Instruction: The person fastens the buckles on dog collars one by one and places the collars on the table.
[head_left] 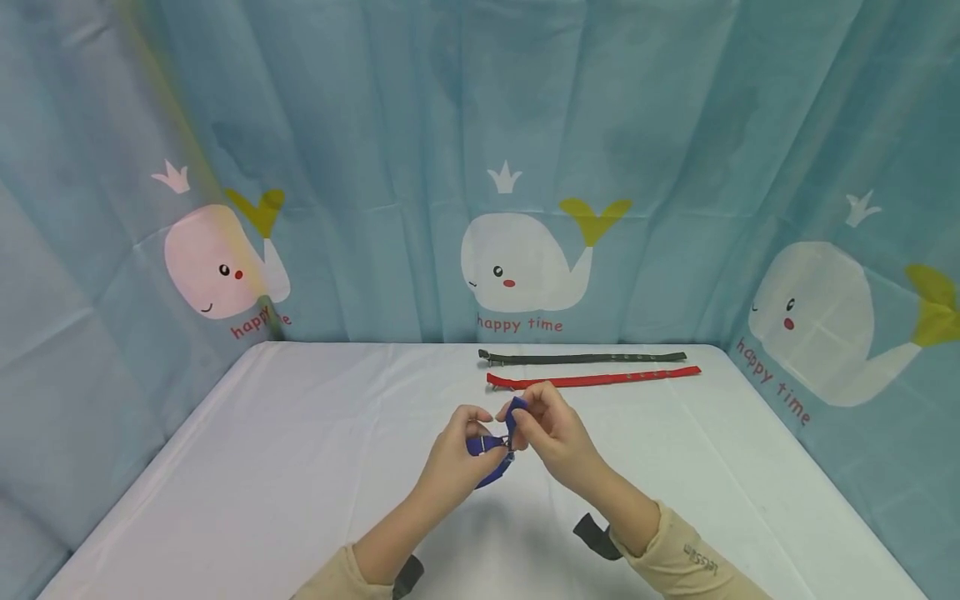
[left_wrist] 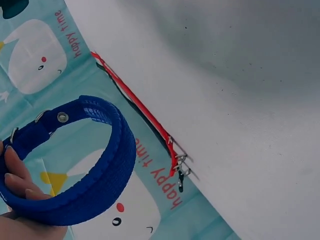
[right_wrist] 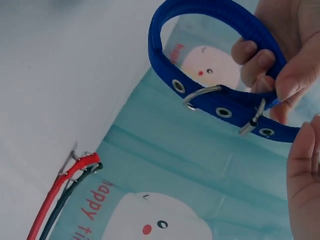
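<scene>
A blue pet collar (head_left: 492, 477) is bent into a loop and held above the table by both hands. My left hand (head_left: 459, 457) grips the loop near its buckle (right_wrist: 254, 118), with thumb and fingers curled on the band. My right hand (head_left: 561, 435) pinches the strap's free end, which stands up in the head view. Metal eyelets and a D-ring (right_wrist: 200, 95) show along the band in the right wrist view, where the strap passes through the buckle. Seen from the left wrist, the collar (left_wrist: 122, 155) forms a wide ring, and only some left-hand fingers (left_wrist: 17, 170) show.
A red collar (head_left: 592, 380) and a dark green collar (head_left: 585, 359) lie stretched out side by side near the back edge of the white table (head_left: 300, 467). Behind the table hangs a blue curtain (head_left: 405, 167) with whale prints. Dark straps (head_left: 596, 536) sit by both wrists.
</scene>
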